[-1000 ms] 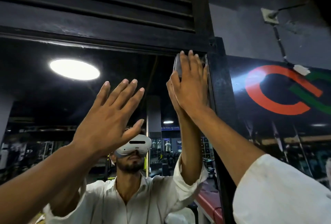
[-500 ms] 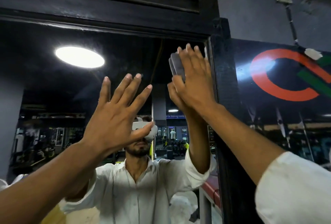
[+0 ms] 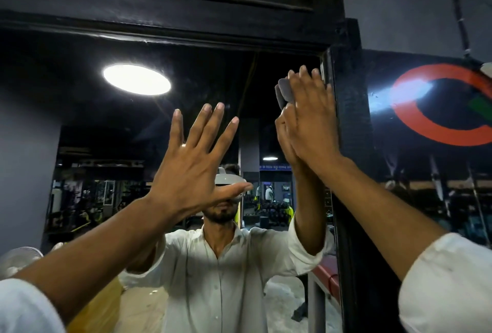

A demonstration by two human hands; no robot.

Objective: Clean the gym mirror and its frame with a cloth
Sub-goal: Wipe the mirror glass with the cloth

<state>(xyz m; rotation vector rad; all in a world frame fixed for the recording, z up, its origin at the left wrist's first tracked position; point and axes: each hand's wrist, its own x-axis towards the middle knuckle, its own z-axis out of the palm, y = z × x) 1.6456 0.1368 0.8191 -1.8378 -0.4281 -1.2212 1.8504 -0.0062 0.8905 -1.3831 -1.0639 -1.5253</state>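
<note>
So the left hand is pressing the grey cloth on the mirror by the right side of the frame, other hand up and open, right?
No: the right hand presses the grey cloth on the mirror by the right side of the frame; the left hand is up and open. The head view shows it.

I count two hands, my left hand (image 3: 191,170) and my right hand (image 3: 311,119). One grey cloth (image 3: 285,91) lies under my right hand. One mirror (image 3: 80,109) faces both, one black frame (image 3: 351,133) runs just right of my right hand, and one round light (image 3: 136,79) glows above my left hand.
</note>
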